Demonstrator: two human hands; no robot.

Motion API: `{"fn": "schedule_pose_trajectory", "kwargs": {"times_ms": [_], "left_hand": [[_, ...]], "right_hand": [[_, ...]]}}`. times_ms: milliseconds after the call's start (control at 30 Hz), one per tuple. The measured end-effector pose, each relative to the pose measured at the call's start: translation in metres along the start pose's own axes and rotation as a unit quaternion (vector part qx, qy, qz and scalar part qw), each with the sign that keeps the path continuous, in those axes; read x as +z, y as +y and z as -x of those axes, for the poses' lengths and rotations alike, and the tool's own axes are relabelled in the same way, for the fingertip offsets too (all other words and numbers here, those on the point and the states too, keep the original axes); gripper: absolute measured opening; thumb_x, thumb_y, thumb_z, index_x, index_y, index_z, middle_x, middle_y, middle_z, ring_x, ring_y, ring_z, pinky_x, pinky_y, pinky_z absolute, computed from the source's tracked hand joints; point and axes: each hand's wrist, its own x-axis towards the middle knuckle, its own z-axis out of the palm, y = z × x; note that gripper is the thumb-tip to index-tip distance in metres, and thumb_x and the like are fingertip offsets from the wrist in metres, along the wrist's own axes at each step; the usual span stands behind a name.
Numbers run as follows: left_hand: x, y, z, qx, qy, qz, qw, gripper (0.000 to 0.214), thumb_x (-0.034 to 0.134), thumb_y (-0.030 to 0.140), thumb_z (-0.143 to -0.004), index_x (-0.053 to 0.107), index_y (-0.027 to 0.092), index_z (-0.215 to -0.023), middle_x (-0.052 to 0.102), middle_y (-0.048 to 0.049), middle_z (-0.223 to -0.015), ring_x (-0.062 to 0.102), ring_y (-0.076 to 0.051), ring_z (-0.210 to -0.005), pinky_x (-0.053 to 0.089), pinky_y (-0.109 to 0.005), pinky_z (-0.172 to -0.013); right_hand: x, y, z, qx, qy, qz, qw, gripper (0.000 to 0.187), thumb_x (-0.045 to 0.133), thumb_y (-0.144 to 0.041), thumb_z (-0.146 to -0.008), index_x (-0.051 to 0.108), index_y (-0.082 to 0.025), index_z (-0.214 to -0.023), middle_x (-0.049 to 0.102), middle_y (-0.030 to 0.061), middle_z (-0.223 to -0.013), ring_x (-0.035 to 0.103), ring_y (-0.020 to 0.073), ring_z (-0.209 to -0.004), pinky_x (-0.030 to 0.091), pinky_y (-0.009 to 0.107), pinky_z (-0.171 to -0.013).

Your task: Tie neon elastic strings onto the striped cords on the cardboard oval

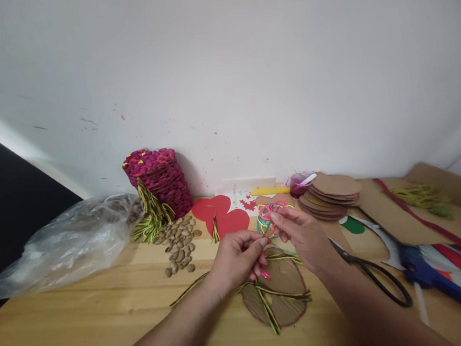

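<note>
Both hands meet over a brown cardboard disc [290,313] with a reddish edge. Thumb and fingers of my left hand [240,256] are pinched on thin cord, and a pink end [265,273] pokes out below them. Close beside it, my right hand [302,236] pinches the coloured cord [264,219], whose pink, yellow and teal loops lie partly behind the fingers. A green strand [284,248] hangs under the right hand. Across the disc lie yellow-green and dark yarn strands [284,296], some knotted together. My fingers hide where the cord is gripped.
Left: a clear plastic bag [76,243], a pile of shells or nuts [178,245], a purple decorated stack [160,181] with a yarn tassel [152,212]. Behind: red paper shapes [234,222]. Right: stacked cardboard discs [332,189], black-handled scissors [378,278], blue-handled scissors [447,284].
</note>
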Motion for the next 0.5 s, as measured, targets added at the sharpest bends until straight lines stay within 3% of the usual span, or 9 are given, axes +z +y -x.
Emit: {"fn": "schedule_pose_trajectory", "kwargs": {"times_ms": [233, 400, 500], "left_hand": [[0.001, 0.000, 0.000, 0.007, -0.012, 0.000, 1.000, 0.043, 0.066, 0.055, -0.080, 0.068, 0.014, -0.092, 0.064, 0.0004, -0.063, 0.056, -0.007, -0.041, 0.041, -0.015, -0.037], [-0.003, 0.007, 0.002, -0.052, -0.066, 0.064, 0.994, 0.039, 0.073, 0.048, -0.077, 0.069, 0.011, -0.090, 0.068, -0.0031, -0.068, 0.060, -0.007, -0.045, 0.045, -0.015, -0.042], [-0.008, 0.011, 0.005, -0.082, -0.111, 0.105, 0.985, 0.036, 0.074, 0.042, -0.078, 0.071, 0.011, -0.098, 0.071, -0.0051, -0.077, 0.062, -0.007, -0.050, 0.046, -0.014, -0.044]], "right_hand": [[0.000, -0.001, 0.000, 0.019, -0.011, -0.061, 0.998, 0.024, 0.078, -0.042, -0.074, 0.072, -0.020, -0.079, 0.061, -0.0004, -0.066, 0.050, 0.0111, -0.057, 0.035, 0.024, -0.049], [-0.003, -0.006, 0.001, 0.043, -0.025, -0.111, 0.993, 0.021, 0.079, -0.038, -0.074, 0.069, -0.020, -0.078, 0.065, 0.0008, -0.077, 0.058, 0.0123, -0.067, 0.039, 0.020, -0.049], [-0.002, -0.007, 0.001, 0.044, -0.025, -0.117, 0.992, 0.022, 0.079, -0.037, -0.074, 0.066, -0.020, -0.077, 0.065, 0.0011, -0.080, 0.061, 0.0124, -0.070, 0.041, 0.018, -0.048]]}}
